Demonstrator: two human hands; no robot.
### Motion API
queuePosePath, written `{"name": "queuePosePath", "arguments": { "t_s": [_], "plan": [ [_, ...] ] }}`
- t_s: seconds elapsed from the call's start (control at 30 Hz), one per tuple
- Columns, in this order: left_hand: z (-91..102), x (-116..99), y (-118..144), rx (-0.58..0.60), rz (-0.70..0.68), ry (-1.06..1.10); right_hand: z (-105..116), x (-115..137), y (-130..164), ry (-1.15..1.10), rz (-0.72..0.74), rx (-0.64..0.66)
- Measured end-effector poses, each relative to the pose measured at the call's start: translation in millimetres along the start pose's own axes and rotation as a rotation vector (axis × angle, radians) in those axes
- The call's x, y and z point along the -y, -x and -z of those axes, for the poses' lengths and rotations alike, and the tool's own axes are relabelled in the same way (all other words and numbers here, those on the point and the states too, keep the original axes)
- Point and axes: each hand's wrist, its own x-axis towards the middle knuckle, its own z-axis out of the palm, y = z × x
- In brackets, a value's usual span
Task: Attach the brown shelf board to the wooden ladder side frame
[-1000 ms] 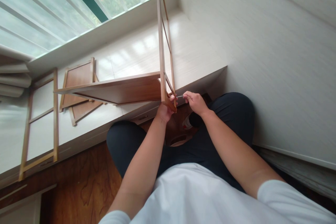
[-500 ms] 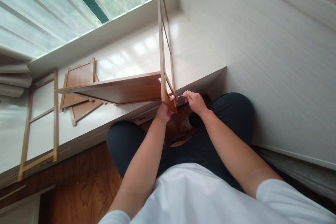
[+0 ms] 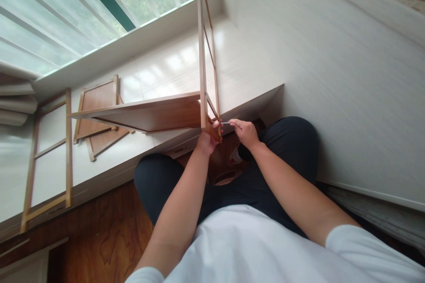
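The left hand (image 3: 206, 140) clasps the near bottom corner of an upright wooden side frame (image 3: 201, 53), its grip closed around the post where a brown shelf panel (image 3: 149, 112) meets it edge-on. The right hand (image 3: 245, 131) pinches a thin metal tool (image 3: 226, 123), whose tip touches the frame's right face just beside the left thumb. The frame stands at the near edge of a white platform (image 3: 239, 70), close to the wall on the right. To the left, a second ladder-like frame (image 3: 49, 159) and flat panels (image 3: 98, 115) lie well apart, with bare platform between them and the window.
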Motion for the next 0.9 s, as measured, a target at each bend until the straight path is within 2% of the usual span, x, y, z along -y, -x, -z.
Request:
{"name": "queuePosePath", "arguments": {
  "t_s": [0.23,0.4,0.6,0.9],
  "plan": [
    [0.7,0.7,-0.4,0.009,0.000,-0.003,-2.3,1.8,4.5,0.008,0.007,-0.024],
    [2.0,0.5,-0.3,0.017,0.000,-0.008,-2.5,4.6,3.9,-0.273,-0.105,-0.008],
    [2.5,1.0,-0.4,0.025,-0.001,-0.004,-3.2,12.6,-1.2,-0.506,-0.225,0.018],
    [3.5,3.2,-3.9,0.050,-0.002,0.011,-5.8,15.1,-12.7,-0.907,-0.504,0.159]
  ]
}}
